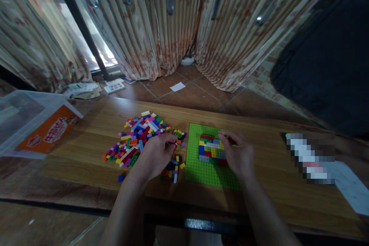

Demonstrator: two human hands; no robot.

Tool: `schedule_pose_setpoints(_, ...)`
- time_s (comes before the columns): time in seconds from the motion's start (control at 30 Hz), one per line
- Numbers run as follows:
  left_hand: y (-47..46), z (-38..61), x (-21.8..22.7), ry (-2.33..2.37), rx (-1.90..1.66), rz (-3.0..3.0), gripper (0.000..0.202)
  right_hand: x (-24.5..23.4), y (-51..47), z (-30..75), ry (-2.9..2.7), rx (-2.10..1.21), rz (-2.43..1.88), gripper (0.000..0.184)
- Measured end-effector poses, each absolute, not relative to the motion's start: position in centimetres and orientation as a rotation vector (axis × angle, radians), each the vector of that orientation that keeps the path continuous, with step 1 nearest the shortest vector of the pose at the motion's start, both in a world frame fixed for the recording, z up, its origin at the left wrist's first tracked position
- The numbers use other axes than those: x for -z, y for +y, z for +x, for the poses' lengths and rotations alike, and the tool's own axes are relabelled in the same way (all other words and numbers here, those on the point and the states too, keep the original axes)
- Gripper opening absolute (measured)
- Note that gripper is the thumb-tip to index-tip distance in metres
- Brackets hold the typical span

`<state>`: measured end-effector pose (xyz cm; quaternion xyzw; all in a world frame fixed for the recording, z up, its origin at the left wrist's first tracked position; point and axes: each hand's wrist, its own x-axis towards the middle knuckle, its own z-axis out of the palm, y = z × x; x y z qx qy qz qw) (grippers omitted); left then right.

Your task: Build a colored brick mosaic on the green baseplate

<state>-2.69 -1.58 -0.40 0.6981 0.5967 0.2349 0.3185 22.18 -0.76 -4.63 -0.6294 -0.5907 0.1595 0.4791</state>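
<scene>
Green baseplate (pixel 198 175) carries a brick block (pixel 211 150); loose bricks (pixel 143 128) remain unattached; left hand (pixel 158 154) and right hand (pixel 240 155) curl, grips unclear.

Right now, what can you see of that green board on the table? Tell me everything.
The green board is a flat, bright green sheet covered in rows of small round studs, and it looks like plastic. It lies flat on the wooden table, just right of the loose bricks. A low block of coloured bricks sits on it. The right hand hides part of its right side; whether that hand touches the board is unclear.
</scene>
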Motion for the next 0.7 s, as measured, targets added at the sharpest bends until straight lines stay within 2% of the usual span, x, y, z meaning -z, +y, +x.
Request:
schedule_pose_setpoints(0.4, -1.9, -1.5, -0.2, 1.396, -0.636, 1.815, 0.024, 4.2, -1.3, 21.7, -1.466, -0.371, -1.549, 0.025)
schedule_pose_setpoints(0.7, -1.9, -0.6, 1.0, 1.595, -0.491, 1.932, 0.028, 4.4, -1.6, 21.2, -1.543, -0.403, -1.540, 0.026)
